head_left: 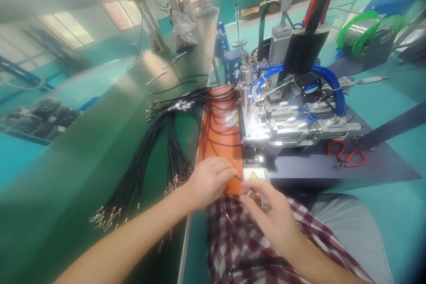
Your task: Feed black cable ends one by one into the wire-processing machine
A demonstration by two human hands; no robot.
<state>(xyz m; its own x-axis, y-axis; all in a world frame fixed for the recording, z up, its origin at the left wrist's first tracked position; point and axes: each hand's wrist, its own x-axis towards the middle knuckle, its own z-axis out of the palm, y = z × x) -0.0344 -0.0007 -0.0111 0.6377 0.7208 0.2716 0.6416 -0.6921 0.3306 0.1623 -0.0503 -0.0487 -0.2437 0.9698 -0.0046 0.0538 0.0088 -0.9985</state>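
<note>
- My left hand (209,182): fingers curled, apparently closed on a black cable (238,179).
- My right hand (274,215): thumb and forefinger slightly parted; whether they pinch anything, I cannot tell.
- Black cable, visible length: between my hands, long axis slanting from left fingertips down toward right ones; left hand nearer.
- Bare wire end (229,218): below my left hand, pointing down; its link to that cable is hidden.
- Orange plate (219,146): beyond my left hand.
- Cable bundles (138,168): left, on the green desk (80,159).
- Metal machine (289,131): ahead, right.
</note>
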